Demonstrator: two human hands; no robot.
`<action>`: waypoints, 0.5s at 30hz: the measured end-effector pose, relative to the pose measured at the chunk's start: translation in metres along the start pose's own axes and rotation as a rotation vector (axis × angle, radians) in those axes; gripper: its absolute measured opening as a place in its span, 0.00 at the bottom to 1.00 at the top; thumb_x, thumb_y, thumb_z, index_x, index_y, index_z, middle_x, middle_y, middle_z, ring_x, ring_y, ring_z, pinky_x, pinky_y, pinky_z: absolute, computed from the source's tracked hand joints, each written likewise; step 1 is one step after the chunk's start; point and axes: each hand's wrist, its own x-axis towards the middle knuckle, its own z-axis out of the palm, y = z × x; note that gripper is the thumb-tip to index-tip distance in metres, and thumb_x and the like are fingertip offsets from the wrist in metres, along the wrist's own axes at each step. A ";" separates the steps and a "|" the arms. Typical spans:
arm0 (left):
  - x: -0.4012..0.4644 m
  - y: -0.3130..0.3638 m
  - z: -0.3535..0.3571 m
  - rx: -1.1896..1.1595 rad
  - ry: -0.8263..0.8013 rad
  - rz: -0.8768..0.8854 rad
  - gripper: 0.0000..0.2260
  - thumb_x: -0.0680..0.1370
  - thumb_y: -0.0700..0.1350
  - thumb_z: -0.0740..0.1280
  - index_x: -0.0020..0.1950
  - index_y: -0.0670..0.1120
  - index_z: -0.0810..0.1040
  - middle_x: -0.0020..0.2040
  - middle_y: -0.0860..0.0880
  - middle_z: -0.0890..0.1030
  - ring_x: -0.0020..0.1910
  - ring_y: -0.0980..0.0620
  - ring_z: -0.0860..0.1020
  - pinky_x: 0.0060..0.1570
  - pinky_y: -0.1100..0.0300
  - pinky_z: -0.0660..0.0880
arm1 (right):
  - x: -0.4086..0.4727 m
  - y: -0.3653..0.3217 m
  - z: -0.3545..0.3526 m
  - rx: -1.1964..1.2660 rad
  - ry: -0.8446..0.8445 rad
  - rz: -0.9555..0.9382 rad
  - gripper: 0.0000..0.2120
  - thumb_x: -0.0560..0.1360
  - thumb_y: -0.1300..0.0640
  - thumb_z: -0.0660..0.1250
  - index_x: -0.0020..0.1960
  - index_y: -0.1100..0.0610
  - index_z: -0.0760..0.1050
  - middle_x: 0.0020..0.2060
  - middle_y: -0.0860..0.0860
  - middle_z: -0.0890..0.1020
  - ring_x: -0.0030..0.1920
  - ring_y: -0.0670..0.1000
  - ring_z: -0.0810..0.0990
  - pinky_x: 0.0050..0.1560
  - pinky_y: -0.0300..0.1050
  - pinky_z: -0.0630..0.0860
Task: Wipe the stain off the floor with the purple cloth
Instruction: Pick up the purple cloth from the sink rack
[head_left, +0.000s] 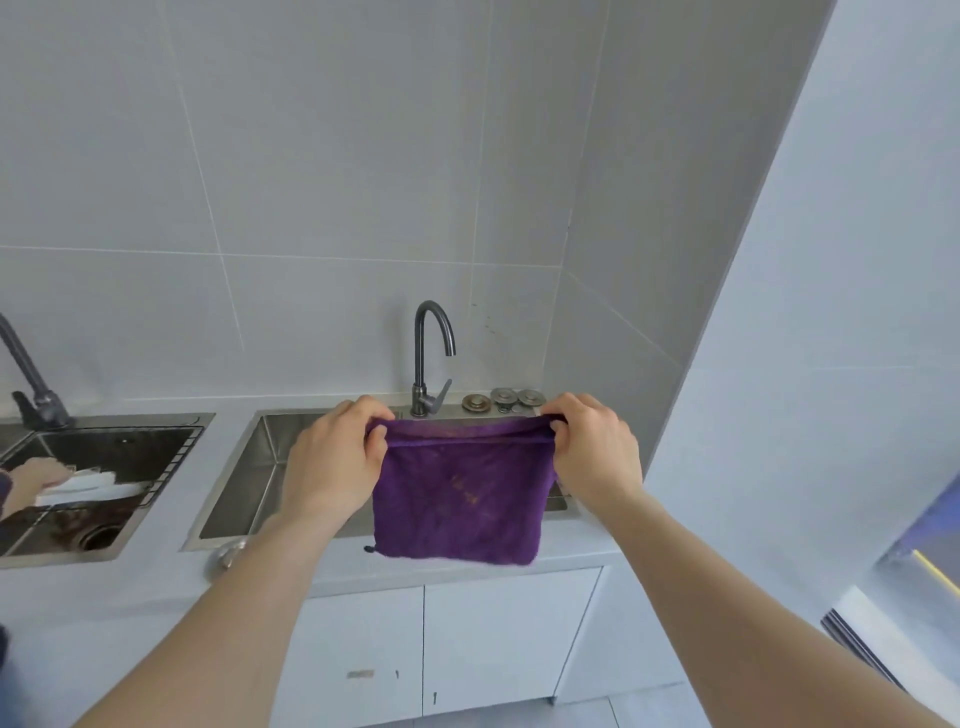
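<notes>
The purple cloth (460, 493) hangs spread flat in front of me, over the front edge of a steel sink. My left hand (332, 462) pinches its top left corner and my right hand (597, 452) pinches its top right corner. Its top edge is folded over between them. Faint orange-brown marks show on the middle of the cloth. Only a strip of floor (613, 714) shows at the bottom, and I see no stain on it.
A steel sink (244, 483) with a dark curved tap (428, 358) lies behind the cloth. Round drain plugs (504, 399) sit by the tap. Another person's hand (36, 480) holds a white cloth in a second sink (104, 478) at the left. White cabinet doors (467, 639) stand below.
</notes>
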 end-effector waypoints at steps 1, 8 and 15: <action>-0.006 0.006 -0.002 0.004 0.003 -0.003 0.07 0.80 0.44 0.65 0.52 0.54 0.80 0.47 0.52 0.83 0.47 0.44 0.82 0.48 0.47 0.78 | -0.006 0.004 -0.006 0.000 -0.004 0.000 0.15 0.81 0.62 0.61 0.61 0.50 0.80 0.57 0.52 0.83 0.53 0.62 0.80 0.47 0.51 0.75; -0.055 0.055 0.001 0.005 0.013 -0.002 0.05 0.79 0.45 0.67 0.51 0.55 0.79 0.45 0.53 0.83 0.46 0.45 0.82 0.47 0.47 0.79 | -0.047 0.046 -0.046 0.012 -0.005 -0.001 0.14 0.82 0.62 0.59 0.61 0.51 0.80 0.55 0.53 0.82 0.52 0.62 0.80 0.49 0.53 0.77; -0.129 0.090 0.035 0.039 -0.028 -0.030 0.04 0.78 0.45 0.68 0.49 0.54 0.79 0.41 0.55 0.81 0.43 0.47 0.81 0.42 0.53 0.74 | -0.112 0.108 -0.057 0.082 -0.068 0.035 0.15 0.81 0.63 0.59 0.60 0.52 0.80 0.55 0.52 0.82 0.50 0.62 0.80 0.49 0.53 0.76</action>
